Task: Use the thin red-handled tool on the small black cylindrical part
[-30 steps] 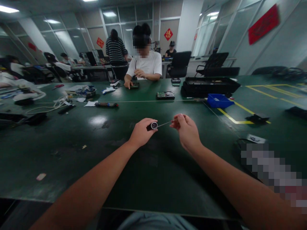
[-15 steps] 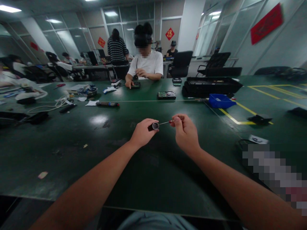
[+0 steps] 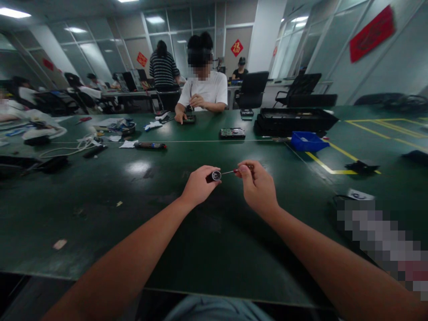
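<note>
Above the green table (image 3: 214, 249), my left hand (image 3: 199, 185) is closed around a short black cylinder (image 3: 216, 175) with a silvery ring at its end, which faces right and toward me. My right hand (image 3: 259, 183) is closed on a thin screwdriver (image 3: 236, 170); red and amber parts of its handle show between the fingers. The screwdriver's metal shaft points left, and its tip is at the cylinder's ringed end. Whether the tip sits inside the ring or only touches it is too small to tell. Both hands are held just over the table.
Across the table a person in a white shirt (image 3: 209, 89) works on a small dark device. Beyond my hands lie a hard drive (image 3: 232, 133), a blue bin (image 3: 308, 141), a black tray (image 3: 296, 118) and a dark rod-like tool (image 3: 150, 146). Cables (image 3: 72, 148) lie on the left.
My right hand has shifted its grip on the screwdriver, and more of the coloured handle shows now. My left hand and the cylinder have hardly moved.
</note>
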A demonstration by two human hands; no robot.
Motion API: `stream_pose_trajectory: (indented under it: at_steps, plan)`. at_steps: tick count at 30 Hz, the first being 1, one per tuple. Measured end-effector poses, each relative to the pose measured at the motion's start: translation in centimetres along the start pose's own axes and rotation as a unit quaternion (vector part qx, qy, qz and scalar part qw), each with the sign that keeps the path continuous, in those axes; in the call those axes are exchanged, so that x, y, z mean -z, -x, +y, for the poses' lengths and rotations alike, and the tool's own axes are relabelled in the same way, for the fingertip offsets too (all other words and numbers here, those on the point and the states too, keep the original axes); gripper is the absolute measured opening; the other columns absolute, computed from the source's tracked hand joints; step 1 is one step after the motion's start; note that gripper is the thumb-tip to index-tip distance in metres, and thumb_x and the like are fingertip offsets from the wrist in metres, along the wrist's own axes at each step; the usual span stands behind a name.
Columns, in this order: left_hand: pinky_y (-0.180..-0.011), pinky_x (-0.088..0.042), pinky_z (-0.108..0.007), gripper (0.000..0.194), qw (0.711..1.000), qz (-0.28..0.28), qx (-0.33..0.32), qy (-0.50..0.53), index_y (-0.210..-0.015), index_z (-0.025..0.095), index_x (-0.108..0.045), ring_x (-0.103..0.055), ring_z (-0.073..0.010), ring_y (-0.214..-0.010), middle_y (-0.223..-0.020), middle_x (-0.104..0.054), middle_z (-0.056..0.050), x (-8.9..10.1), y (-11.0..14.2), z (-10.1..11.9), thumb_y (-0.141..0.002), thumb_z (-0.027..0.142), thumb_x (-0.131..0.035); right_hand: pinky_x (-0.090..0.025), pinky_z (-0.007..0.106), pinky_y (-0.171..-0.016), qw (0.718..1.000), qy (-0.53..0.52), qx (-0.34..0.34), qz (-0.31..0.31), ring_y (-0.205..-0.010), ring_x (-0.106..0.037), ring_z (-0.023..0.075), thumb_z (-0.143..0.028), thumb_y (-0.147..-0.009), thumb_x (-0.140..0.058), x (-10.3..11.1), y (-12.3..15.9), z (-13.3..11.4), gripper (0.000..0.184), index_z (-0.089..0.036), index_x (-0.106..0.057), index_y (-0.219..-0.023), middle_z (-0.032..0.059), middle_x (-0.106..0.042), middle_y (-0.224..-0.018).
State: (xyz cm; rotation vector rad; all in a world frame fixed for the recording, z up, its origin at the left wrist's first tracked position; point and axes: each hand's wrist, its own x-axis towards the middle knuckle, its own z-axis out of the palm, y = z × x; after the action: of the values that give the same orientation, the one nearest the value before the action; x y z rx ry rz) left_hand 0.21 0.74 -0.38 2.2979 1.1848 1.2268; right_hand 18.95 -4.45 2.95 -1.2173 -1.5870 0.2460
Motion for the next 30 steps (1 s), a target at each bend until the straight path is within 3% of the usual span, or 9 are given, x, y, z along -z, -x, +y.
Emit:
stream_pose_trajectory:
  at_steps: [12,23,27,30]
  plan:
    - [-0.097,-0.053,-0.038,0.037,1.0,0.002,0.004,0.0,-0.111,0.021,-0.072,-0.067,-0.0206,-0.104,-0.111,-0.073,-0.004,0.2,0.0,0.0,-0.075,0.013,-0.079,-0.052,0.037,-0.075,0.999,-0.033,-0.024,-0.013,-0.081,-0.072,0.022,-0.038,-0.099,-0.048,0.1,-0.1,-0.1,0.022,-0.021,-0.062,-0.101,0.0065,-0.074,-0.086]
    - [-0.098,-0.053,-0.038,0.036,1.0,-0.004,0.002,0.006,-0.111,0.02,-0.072,-0.067,-0.0202,-0.104,-0.112,-0.072,-0.005,0.3,0.1,0.1,-0.076,0.013,-0.079,-0.055,0.038,-0.073,0.969,-0.177,-0.173,0.016,-0.074,-0.067,0.0191,-0.044,-0.094,-0.053,-1.0,-0.8,1.8,0.028,-0.017,-0.063,-0.095,0.0069,-0.07,-0.085]
    - [-0.098,-0.053,-0.039,0.036,1.0,-0.007,0.004,0.0,-0.11,0.02,-0.072,-0.067,-0.021,-0.105,-0.112,-0.073,-0.005,0.2,0.0,-0.1,-0.075,0.013,-0.079,-0.052,0.034,-0.071,0.992,-0.082,-0.099,0.005,-0.074,-0.067,0.0182,-0.044,-0.096,-0.052,-0.4,-0.6,0.9,0.028,-0.019,-0.065,-0.095,0.0053,-0.071,-0.082]
    - [-0.098,-0.052,-0.038,0.037,1.0,-0.005,0.005,0.003,-0.11,0.02,-0.072,-0.067,-0.021,-0.105,-0.111,-0.073,-0.005,0.2,0.0,-0.2,-0.075,0.012,-0.079,-0.045,0.029,-0.062,0.999,0.032,-0.016,-0.013,-0.064,-0.062,0.0151,-0.046,-0.092,-0.06,0.1,-0.3,-0.1,0.028,-0.02,-0.067,-0.083,0.0015,-0.068,-0.071]
